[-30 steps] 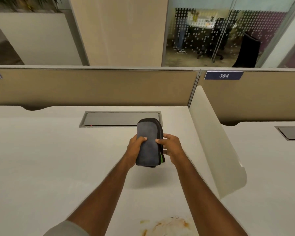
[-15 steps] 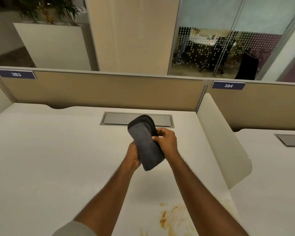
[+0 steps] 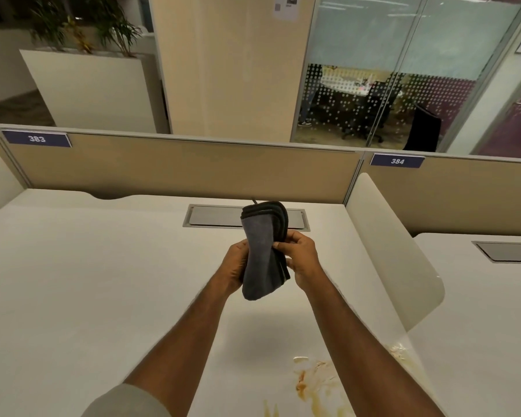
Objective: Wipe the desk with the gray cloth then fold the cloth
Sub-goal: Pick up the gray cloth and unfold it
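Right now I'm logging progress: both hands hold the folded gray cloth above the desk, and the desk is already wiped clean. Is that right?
Not quite. The head view shows both the left hand and right hand holding the folded gray cloth above the desk, but an orange-brown stain remains on its near edge.

Both arms stretched forward, hands raised above table. Left hand (image 3: 236,261) and right hand (image 3: 300,255) face each other, fingers curled, gripping.

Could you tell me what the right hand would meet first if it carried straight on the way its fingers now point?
The gray cloth: the right hand already pinches it, fingers pointing left toward the left hand behind.
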